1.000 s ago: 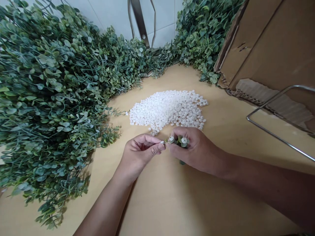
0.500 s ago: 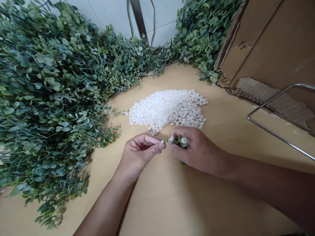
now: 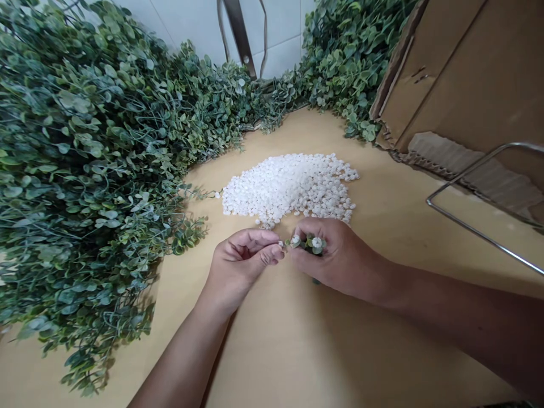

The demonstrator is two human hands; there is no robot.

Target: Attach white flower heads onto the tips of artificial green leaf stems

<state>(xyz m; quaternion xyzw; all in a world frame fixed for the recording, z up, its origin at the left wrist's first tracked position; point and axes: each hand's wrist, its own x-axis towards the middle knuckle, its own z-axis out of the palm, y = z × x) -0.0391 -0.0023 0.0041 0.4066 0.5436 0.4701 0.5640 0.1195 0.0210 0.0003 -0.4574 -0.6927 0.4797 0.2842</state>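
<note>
My right hand is closed around an artificial green sprig, whose leaves and small white flowers show between thumb and fingers. My left hand is pinched, its thumb and forefinger at a tiny white flower beside the sprig's tip. Whether that flower is joined to the sprig I cannot tell. Just beyond both hands lies a heap of small white flower pieces on the tan tabletop.
Dense artificial greenery fills the left side and runs along the back. More of it stands at the back right. A torn cardboard box and a bent metal wire frame are on the right. White tiles line the wall behind.
My left fingertips have shifted slightly, the forefinger lifting a little off the thumb near the small white flower. My right hand keeps its hold on the sprig.
</note>
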